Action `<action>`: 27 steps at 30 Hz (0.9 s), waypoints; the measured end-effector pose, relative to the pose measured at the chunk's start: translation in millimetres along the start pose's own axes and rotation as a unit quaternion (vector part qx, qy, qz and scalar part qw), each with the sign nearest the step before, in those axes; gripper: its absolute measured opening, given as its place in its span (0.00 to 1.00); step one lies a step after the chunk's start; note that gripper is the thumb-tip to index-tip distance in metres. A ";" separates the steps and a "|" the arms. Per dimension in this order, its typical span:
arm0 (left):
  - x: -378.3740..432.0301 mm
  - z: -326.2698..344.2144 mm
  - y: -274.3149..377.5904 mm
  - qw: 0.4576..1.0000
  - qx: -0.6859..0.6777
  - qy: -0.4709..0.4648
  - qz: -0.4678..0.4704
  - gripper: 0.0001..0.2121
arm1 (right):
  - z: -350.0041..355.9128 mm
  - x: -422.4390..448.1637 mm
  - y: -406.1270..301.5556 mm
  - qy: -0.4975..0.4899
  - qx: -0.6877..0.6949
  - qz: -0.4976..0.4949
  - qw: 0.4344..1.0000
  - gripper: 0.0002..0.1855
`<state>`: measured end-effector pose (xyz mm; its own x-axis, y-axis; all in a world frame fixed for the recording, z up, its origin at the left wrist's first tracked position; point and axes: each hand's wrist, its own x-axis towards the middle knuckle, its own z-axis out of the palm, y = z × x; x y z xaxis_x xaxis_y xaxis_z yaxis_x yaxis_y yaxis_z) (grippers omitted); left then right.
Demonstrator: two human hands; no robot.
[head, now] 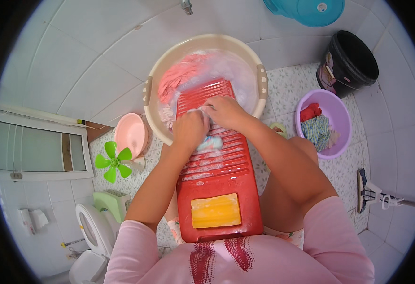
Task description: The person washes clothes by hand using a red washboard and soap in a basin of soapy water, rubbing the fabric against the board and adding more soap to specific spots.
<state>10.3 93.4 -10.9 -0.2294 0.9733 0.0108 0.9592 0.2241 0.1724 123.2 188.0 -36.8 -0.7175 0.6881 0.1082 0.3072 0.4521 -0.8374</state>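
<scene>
A red plastic washboard [214, 170] slants from my lap into a large beige basin [150, 117] of sudsy water. On its ridges my left hand [190, 128] is closed on a small soapy cloth [210, 142], light blue and white, part of which sticks out below the fist. My right hand [225, 112] pinches the same cloth beside it, the fingertips close to my left hand. A yellow bar of laundry soap [216, 211] rests on the flat near end of the board. Pink clothes [180, 76] lie in the basin's water at the left.
Right of the basin stand a purple basin [347, 120] holding clothes and a black bucket [349, 64]. At left are a pink basin [131, 133], a green-bladed fan [114, 162] and a toilet [94, 227]. A squeegee-type mop [363, 191] leans at the right.
</scene>
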 end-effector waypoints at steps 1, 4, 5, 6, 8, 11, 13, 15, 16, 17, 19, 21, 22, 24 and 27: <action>10.1 2.0 -2.6 0.999 0.021 0.018 -0.023 0.12 | 2.0 0.4 0.5 0.019 -0.011 -0.011 1.000 0.14; 5.3 0.1 7.4 0.999 0.032 0.040 -0.018 0.12 | -1.5 1.7 3.0 0.022 -0.013 -0.002 1.000 0.14; -3.7 -2.6 13.9 0.999 0.021 0.045 0.011 0.12 | -5.7 1.7 4.3 0.006 -0.003 0.018 1.000 0.14; -22.2 -3.7 18.1 0.997 0.005 0.055 0.050 0.10 | -7.7 1.8 5.7 0.010 -0.003 0.022 1.000 0.14; -58.2 -14.4 21.8 0.985 -0.035 0.089 0.147 0.07 | -6.8 1.2 3.9 -0.018 -0.018 0.020 0.999 0.14; -75.7 -25.5 19.9 0.970 -0.078 0.085 0.213 0.06 | -8.3 -0.4 2.9 -0.021 -0.045 0.034 0.998 0.14; -65.1 -21.6 12.2 0.979 -0.096 0.019 0.180 0.07 | -7.0 -0.4 1.2 -0.023 -0.041 0.018 0.999 0.14; -35.7 -14.3 9.2 0.995 -0.042 -0.022 0.082 0.10 | -5.2 -1.8 -2.1 -0.027 -0.035 -0.002 0.999 0.14; -14.8 -13.9 11.3 0.999 -0.014 -0.030 0.032 0.11 | -5.0 -2.1 -2.9 -0.023 -0.021 0.000 1.000 0.15; 2.3 -13.5 14.9 0.999 0.014 -0.038 -0.016 0.12 | -6.9 -1.7 -3.2 -0.016 -0.009 0.002 1.000 0.15; 10.6 -0.2 11.1 1.000 0.015 0.010 -0.021 0.12 | -6.8 0.2 -2.8 -0.011 0.011 0.005 1.000 0.16; 8.4 4.4 12.5 0.998 0.013 0.053 -0.022 0.12 | -7.3 1.2 2.8 -0.005 0.031 0.014 0.999 0.16; -3.8 0.0 17.2 1.000 -0.009 0.027 0.013 0.11 | -8.7 1.6 7.1 0.006 0.014 0.008 1.000 0.16; -37.8 -15.6 21.5 0.993 -0.065 0.005 0.094 0.09 | -11.9 1.1 5.7 0.019 0.000 0.001 1.000 0.16; -69.2 -30.7 20.9 0.983 -0.092 -0.002 0.161 0.08 | -13.9 -3.4 -5.9 -0.036 0.048 0.058 0.997 0.17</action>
<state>41.1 29.2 22.2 0.0826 0.9925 0.0900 0.9360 -0.1082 0.3351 132.4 190.9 -24.8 -0.7245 0.6887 -0.0280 0.3316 0.3128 -0.8901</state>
